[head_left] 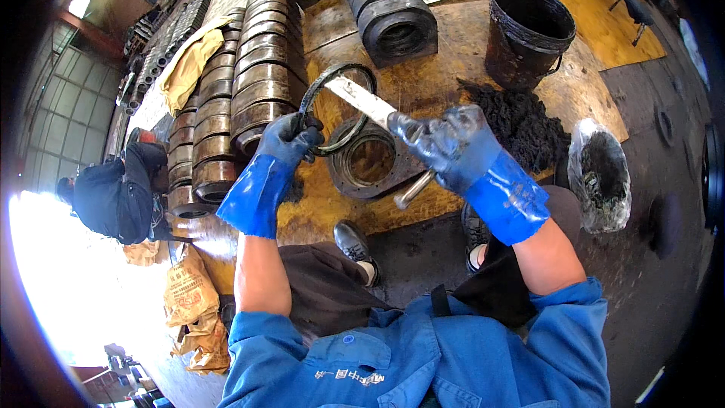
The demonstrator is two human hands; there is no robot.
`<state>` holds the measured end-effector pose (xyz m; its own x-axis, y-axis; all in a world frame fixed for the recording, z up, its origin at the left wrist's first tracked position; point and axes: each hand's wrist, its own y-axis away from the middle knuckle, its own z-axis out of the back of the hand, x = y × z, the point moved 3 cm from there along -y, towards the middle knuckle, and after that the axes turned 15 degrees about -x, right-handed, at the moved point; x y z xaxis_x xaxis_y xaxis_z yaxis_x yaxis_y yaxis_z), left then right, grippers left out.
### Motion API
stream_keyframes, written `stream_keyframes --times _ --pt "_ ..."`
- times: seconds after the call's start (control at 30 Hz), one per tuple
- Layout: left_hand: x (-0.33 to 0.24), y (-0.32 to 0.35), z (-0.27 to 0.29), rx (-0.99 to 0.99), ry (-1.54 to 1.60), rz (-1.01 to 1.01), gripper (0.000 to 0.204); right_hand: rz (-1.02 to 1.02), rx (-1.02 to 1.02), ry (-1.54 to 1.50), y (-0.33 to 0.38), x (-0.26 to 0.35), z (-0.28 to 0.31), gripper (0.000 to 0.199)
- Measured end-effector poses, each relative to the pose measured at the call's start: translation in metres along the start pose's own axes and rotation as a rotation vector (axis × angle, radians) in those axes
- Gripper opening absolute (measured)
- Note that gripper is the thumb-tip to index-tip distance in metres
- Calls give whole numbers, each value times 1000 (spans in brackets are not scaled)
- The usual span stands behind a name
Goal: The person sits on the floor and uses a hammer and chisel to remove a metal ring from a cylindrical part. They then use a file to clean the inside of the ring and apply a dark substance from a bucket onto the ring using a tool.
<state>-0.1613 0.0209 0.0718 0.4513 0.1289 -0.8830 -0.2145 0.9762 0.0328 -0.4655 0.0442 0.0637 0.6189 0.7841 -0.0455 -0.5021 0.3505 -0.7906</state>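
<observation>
My left hand [291,138], in a blue rubber glove with a dark-stained palm, grips a thin dark ring [308,98] by its lower left side and holds it tilted above the table. My right hand [451,143], gloved alike, is wrapped round a flat pale bar [361,100], whose far end reaches across the ring's opening. Below the right fist a metal rod end [414,190] sticks out; whether it belongs to the bar is hidden. Beneath both hands a dark metal block with a round bore [355,187] lies on the table.
Rows of round metal parts [266,79] stand at left; bored blocks [393,15] line the back. At right are a black bucket [502,49], dark shavings [521,121] and a plastic-lined container [596,174]. Another person [117,196] bends at far left, near brown bags [190,287].
</observation>
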Motion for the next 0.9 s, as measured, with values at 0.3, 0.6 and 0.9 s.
stream_keyframes --times 0.3,0.6,0.9 --pt "8 -4 -1 10 0 -10 16 181 106 220 26 -6 -19 35" --pt "-10 1 5 -5 8 -103 18 -138 -89 -123 1 -42 -12 59" --pt "-11 -1 7 -75 221 -86 26 -1074 -28 -983 27 -69 -44 49"
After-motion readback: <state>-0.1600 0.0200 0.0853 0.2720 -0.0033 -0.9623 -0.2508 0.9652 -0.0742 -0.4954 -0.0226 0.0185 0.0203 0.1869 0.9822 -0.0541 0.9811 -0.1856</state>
